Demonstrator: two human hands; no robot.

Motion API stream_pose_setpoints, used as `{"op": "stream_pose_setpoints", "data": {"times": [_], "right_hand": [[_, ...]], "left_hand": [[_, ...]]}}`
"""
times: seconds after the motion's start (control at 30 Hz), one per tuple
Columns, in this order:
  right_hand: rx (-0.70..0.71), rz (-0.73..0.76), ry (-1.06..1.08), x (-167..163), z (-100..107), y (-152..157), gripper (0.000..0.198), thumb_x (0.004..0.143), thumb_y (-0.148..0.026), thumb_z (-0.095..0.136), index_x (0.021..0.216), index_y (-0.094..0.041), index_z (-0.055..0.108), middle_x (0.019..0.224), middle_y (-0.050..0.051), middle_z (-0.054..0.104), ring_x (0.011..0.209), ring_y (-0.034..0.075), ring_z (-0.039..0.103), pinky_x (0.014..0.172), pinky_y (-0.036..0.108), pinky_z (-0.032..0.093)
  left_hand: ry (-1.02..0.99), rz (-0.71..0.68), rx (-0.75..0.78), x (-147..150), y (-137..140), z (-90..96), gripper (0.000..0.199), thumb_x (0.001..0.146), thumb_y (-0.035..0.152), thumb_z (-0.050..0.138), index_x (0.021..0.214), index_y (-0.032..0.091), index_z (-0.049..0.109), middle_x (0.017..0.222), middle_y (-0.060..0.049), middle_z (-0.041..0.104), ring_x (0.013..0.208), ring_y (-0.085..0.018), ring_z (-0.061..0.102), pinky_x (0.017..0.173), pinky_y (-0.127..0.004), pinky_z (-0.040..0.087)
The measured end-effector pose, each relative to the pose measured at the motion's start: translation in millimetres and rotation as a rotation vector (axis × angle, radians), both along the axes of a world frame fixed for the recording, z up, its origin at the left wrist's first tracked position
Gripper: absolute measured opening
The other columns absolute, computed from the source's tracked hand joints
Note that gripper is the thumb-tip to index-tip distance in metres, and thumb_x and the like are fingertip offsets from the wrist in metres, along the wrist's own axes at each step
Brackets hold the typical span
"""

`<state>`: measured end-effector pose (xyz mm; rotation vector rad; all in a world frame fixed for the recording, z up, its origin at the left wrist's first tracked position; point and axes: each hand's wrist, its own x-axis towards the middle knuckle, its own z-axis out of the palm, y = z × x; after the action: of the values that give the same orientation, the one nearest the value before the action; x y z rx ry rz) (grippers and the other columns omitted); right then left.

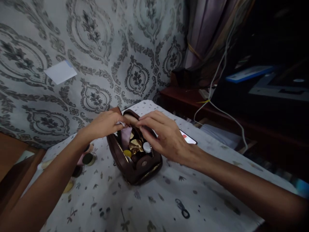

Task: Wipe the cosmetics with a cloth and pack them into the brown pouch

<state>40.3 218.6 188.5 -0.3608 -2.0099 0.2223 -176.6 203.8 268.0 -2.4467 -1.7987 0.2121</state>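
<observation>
A dark brown zip bag (145, 170) stands unzipped on the patterned cloth. Inside it are a lilac packet (126, 138), a gold crinkled wrapper (135, 145), a white round cap (146, 147) and a yellow round lid (127, 153). My left hand (106, 124) reaches over the bag's far left rim, thumb and fingers pinched together just above the lilac packet; what lies between them is too small to make out. Over the right rim, my right hand (166, 135) has its fingers stretched towards the bag's raised lid (131, 114), thumb apart from them.
Small jars and bottles, one with a dark green lid (88, 159), stand left of the bag, partly behind my left forearm. A lit phone (188, 138) lies beyond my right wrist. White cables (225, 109) hang at the right by a dark red shelf (178, 95). Patterned wallpaper (96, 48) is behind.
</observation>
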Motion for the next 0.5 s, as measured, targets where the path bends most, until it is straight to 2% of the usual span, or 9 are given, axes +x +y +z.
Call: {"op": "stream_pose_setpoints", "data": {"times": [0.23, 0.4, 0.5], "right_hand": [[0.013, 0.015, 0.024, -3, -6, 11, 0.014, 0.093, -0.015, 0.049, 0.092, -0.018, 0.063, 0.092, 0.009, 0.065, 0.090, 0.022, 0.060, 0.078, 0.035, 0.049], [0.015, 0.018, 0.025, -3, -9, 15, 0.015, 0.094, -0.014, 0.048, 0.092, -0.018, 0.063, 0.092, 0.009, 0.065, 0.090, 0.022, 0.060, 0.077, 0.035, 0.049], [0.009, 0.022, 0.028, 0, -11, 16, 0.016, 0.094, -0.014, 0.048, 0.094, -0.018, 0.063, 0.092, 0.009, 0.065, 0.090, 0.022, 0.059, 0.077, 0.036, 0.049]], "left_hand": [[0.219, -0.060, -0.109, 9, -9, 7.3, 0.030, 0.083, 0.012, 0.047, 0.097, 0.028, 0.069, 0.093, -0.002, 0.073, 0.087, -0.023, 0.067, 0.070, -0.029, 0.041], [0.298, -0.045, -0.139, 11, -13, 13.5, 0.016, 0.087, 0.019, 0.050, 0.090, 0.024, 0.064, 0.091, -0.004, 0.072, 0.084, -0.024, 0.066, 0.065, -0.030, 0.038], [0.301, -0.033, -0.150, 10, -11, 12.3, 0.016, 0.089, 0.021, 0.048, 0.085, 0.022, 0.063, 0.087, -0.004, 0.071, 0.082, -0.024, 0.065, 0.065, -0.030, 0.038]]}}
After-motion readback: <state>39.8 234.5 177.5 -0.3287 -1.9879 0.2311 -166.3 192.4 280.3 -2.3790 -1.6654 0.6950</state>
